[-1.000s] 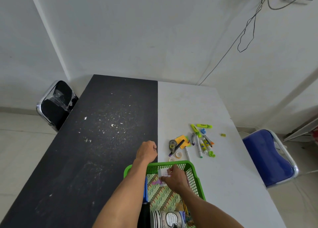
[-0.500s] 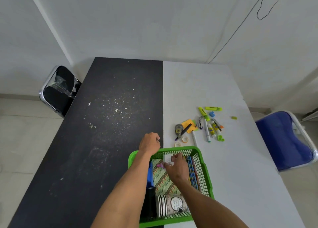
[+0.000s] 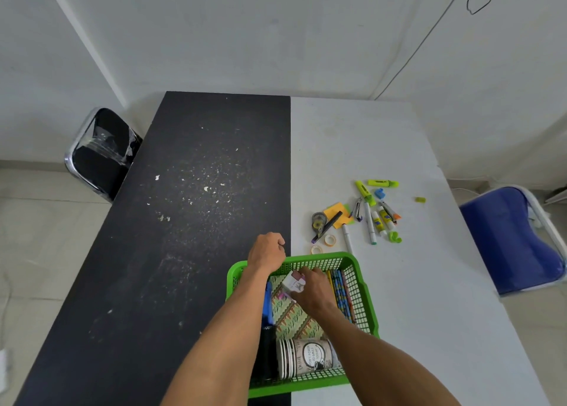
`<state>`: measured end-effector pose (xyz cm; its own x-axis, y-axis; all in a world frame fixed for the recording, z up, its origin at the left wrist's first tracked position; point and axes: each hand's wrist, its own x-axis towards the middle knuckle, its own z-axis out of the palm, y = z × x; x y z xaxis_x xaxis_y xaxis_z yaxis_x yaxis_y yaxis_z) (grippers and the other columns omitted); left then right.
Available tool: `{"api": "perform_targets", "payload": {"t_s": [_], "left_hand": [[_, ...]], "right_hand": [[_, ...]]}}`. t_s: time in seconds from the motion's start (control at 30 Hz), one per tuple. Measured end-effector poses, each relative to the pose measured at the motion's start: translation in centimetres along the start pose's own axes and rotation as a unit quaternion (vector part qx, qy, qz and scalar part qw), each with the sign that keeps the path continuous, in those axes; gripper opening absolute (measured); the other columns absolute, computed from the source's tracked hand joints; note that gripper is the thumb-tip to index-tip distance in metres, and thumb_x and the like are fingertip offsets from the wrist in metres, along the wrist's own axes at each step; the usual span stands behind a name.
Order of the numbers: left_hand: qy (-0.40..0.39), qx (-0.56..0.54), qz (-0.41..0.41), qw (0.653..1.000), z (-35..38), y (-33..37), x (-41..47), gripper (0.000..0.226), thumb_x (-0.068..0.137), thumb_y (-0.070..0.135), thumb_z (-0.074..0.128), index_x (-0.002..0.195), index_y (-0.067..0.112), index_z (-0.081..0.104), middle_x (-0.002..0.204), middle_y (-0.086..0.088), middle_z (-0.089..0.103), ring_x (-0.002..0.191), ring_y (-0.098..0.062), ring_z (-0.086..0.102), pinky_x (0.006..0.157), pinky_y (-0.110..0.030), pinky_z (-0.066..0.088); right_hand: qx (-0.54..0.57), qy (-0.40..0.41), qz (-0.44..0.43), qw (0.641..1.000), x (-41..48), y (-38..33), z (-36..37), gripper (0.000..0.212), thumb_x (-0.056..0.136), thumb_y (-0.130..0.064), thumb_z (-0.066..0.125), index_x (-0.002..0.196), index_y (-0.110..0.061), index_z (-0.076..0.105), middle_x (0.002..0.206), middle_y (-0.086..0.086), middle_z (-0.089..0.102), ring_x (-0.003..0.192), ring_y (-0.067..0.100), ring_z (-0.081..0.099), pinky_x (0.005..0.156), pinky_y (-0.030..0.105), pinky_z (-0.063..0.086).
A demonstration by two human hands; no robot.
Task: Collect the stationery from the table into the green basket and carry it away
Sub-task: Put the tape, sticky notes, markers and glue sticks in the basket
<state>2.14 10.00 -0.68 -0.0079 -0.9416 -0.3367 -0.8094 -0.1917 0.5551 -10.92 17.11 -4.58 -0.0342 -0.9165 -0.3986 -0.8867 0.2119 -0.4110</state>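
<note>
Head view. Green basket (image 3: 325,256) at the near edge of the table (image 3: 414,313), astride the seam between black half and white half. Inside, flat on the bottom, patterned notebook (image 3: 294,316) in green and cream. Along the right wall, bundle of pencils (image 3: 341,292). Along the left wall, slim blue item (image 3: 268,298) and, nearer, something black (image 3: 266,353), too dark to name. Against the near wall, stack of paper cups (image 3: 306,356) lying on its side, rims to the left.

Right hand (image 3: 316,292) down in the far end of the basket, above the notebook, fingers pinching a small white box (image 3: 294,283) with pink print. Left hand (image 3: 266,253) reaching across the far left corner of the rim, clenched to a fist over the black half just beyond the basket. Nothing to be seen inside it, and no telling whether it touches the tabletop.

Out on the white half, beyond the basket and to its right, loose stationery not yet collected:
- two tape rolls (image 3: 330,240) just beyond the far rim
- grey tape dispenser (image 3: 319,221)
- black marker (image 3: 328,225) lying across orange sticky notes (image 3: 334,212)
- white pens (image 3: 369,226)
- yellow highlighters (image 3: 383,183)
- small green cap (image 3: 420,199), apart to the right

Black chair (image 3: 101,151) at the left side of the table, blue chair (image 3: 515,243) at the right
</note>
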Motion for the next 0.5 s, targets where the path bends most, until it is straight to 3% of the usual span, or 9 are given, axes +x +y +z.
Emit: {"api": "perform_targets", "payload": {"t_s": [0.2,0.37,0.5], "left_hand": [[0.003,-0.004,-0.003,1.0,0.1,0.0,0.0,0.027,0.093,0.008,0.05,0.112,0.016,0.068,0.113,-0.008,0.068,0.1,-0.024,0.065,0.085,-0.036,0.055],[0.009,-0.006,-0.002,1.0,-0.2,-0.1,0.0,0.028,0.093,0.008,0.049,0.112,0.015,0.068,0.112,-0.009,0.069,0.1,-0.025,0.065,0.085,-0.036,0.055],[0.009,-0.009,-0.004,1.0,-0.3,-0.4,0.1,0.028,0.094,0.007,0.049,0.113,0.014,0.067,0.112,-0.008,0.069,0.1,-0.023,0.065,0.085,-0.034,0.054]], "right_hand": [[-0.037,-0.041,-0.064,0.996,0.2,-0.4,0.1,0.059,0.074,-0.034,0.079,0.126,-0.022,0.055,0.117,0.002,0.054,0.104,0.021,0.055,0.086,0.033,0.05],[-0.026,-0.032,-0.048,0.998,0.3,-1.2,0.3,0.055,0.076,-0.035,0.078,0.124,-0.02,0.056,0.116,0.004,0.056,0.102,0.02,0.055,0.079,0.027,0.044],[-0.022,-0.033,-0.059,0.997,0.4,-1.5,0.3,0.062,0.076,-0.025,0.08,0.132,-0.02,0.053,0.123,0.005,0.052,0.111,0.023,0.054,0.091,0.031,0.047]]}}
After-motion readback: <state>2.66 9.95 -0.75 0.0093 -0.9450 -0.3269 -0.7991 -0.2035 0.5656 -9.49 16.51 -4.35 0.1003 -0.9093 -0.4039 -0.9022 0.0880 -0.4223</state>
